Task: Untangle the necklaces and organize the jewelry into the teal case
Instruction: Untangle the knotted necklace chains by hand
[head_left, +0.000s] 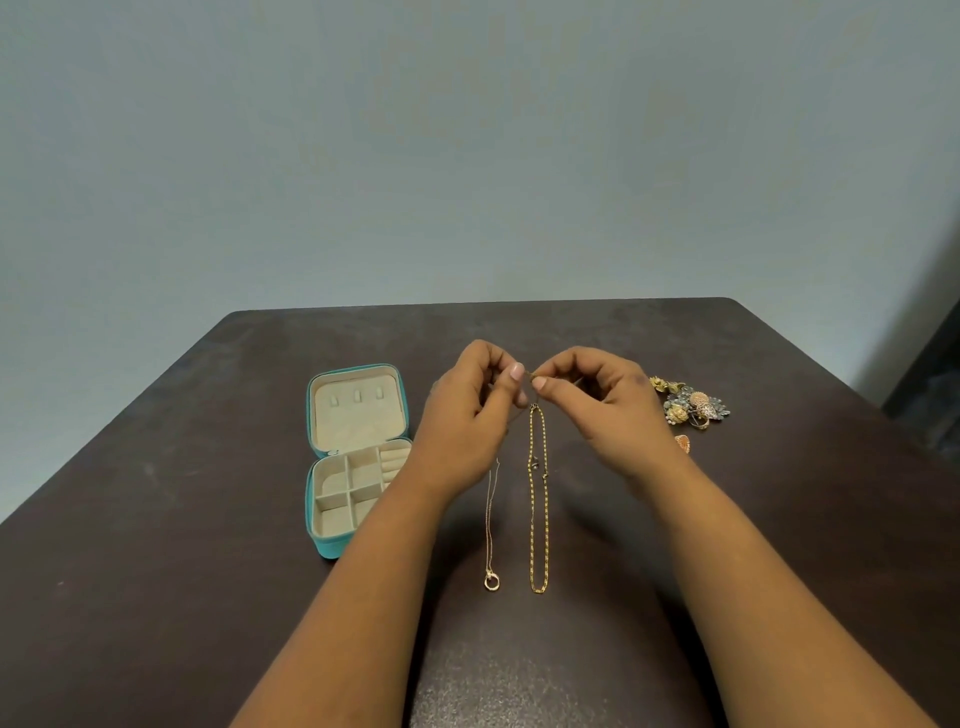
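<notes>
Forearms: two bare forearms reach in from the near edge and converge over the middle of the table.
Table (208, 597): dark brown, matte, faintly speckled top with rounded far corners.
Gold chain (538, 499): one, flat yellow links, doubled into a long narrow loop lying straight on the table, its far end just below the fingertips.
Thin necklace (490, 525): one, very fine pale chain lying left of the gold chain and apart from it, with a small round ring pendant (491, 581) at its near end; its far end passes under the left hand.
Teal case (358, 457): one, left of the hands, open flat; teal outer shell, soft cream lining, near half split into square compartments and a ring-roll strip, the lid half bearing three small tabs.
Left hand (470, 410): fingers curled, thumb and forefinger pinching a tiny gold piece; what it is cannot be told.
Right hand (605, 397): fingers curled, thumb and forefinger pinching the same piece from the other side, tips nearly touching the left's.
Brooch pile (688, 402): a cluster of floral, beaded gold, silver and pink pieces right of the hands; count unclear.
Orange piece (683, 442): one small item just near of the pile.
Wall (467, 156): plain, pale grey-blue, smooth.
</notes>
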